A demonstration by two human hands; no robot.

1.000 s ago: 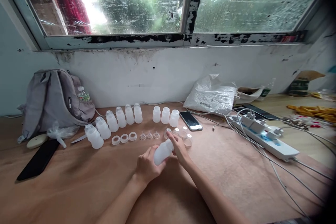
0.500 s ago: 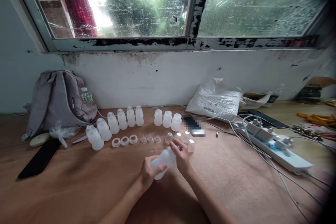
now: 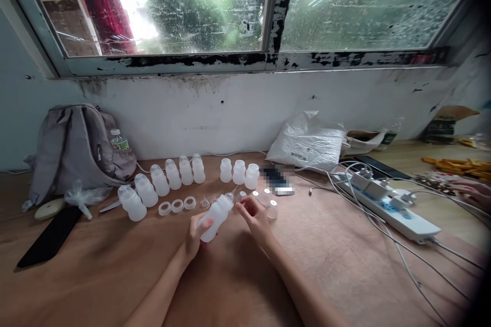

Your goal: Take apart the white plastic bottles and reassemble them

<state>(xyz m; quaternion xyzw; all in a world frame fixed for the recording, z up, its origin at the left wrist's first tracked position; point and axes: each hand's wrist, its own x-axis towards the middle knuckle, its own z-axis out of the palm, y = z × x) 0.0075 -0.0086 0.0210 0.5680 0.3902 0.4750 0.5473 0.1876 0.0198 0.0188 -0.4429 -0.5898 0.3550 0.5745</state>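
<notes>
My left hand (image 3: pixel 196 237) is wrapped round a frosted baby bottle (image 3: pixel 213 222), tilted with its collar and clear nipple (image 3: pixel 232 193) pointing up to the right. My right hand (image 3: pixel 256 217) is off the bottle, its thumb and fingers curled together beside several clear domed caps (image 3: pixel 271 209). Whatever its fingertips may hold is too small to make out. Left of the bottle lie three white collar rings (image 3: pixel 177 205). Loose nipples (image 3: pixel 204 203) sit behind the bottle, partly covered by it. Three uncapped bottles (image 3: pixel 239 172) stand upright farther back.
Several capped bottles (image 3: pixel 159 180) form a row at the left, near a grey backpack (image 3: pixel 76 148) and a black pouch (image 3: pixel 49 237). A phone (image 3: pixel 276 179), a plastic bag (image 3: pixel 307 143) and a power strip (image 3: pixel 406 219) with loose cables lie right. Another person's hand (image 3: pixel 473 191) shows at the far right.
My right hand has come away from the bottle's top, baring the nipple. My left hand has moved the bottle leftward. The whole view has shifted slightly.
</notes>
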